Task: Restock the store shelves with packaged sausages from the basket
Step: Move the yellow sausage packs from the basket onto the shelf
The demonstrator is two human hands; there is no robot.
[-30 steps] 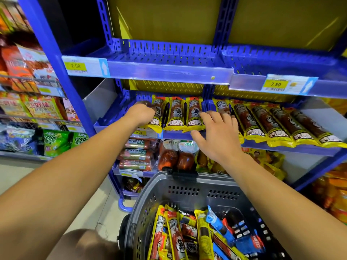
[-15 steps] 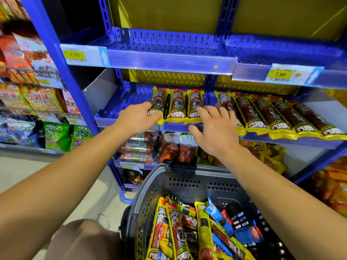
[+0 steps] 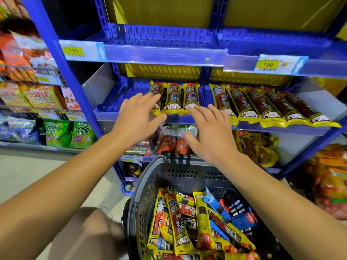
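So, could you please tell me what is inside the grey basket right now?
The grey basket holds a heap of yellow sausage packs plus a few blue packs. What lies beneath the heap, and the basket's floor, is covered.

Hands: two, left hand (image 3: 135,113) and right hand (image 3: 210,132) | yellow sausage packs on middle shelf (image 3: 281,129): eight, three in left group (image 3: 175,99), five in right group (image 3: 262,107) | grey basket (image 3: 180,173): one | price tags: two, 2.50 tag (image 3: 73,51) and 7.80 tag (image 3: 267,65) | green onion ring bags (image 3: 69,134): two
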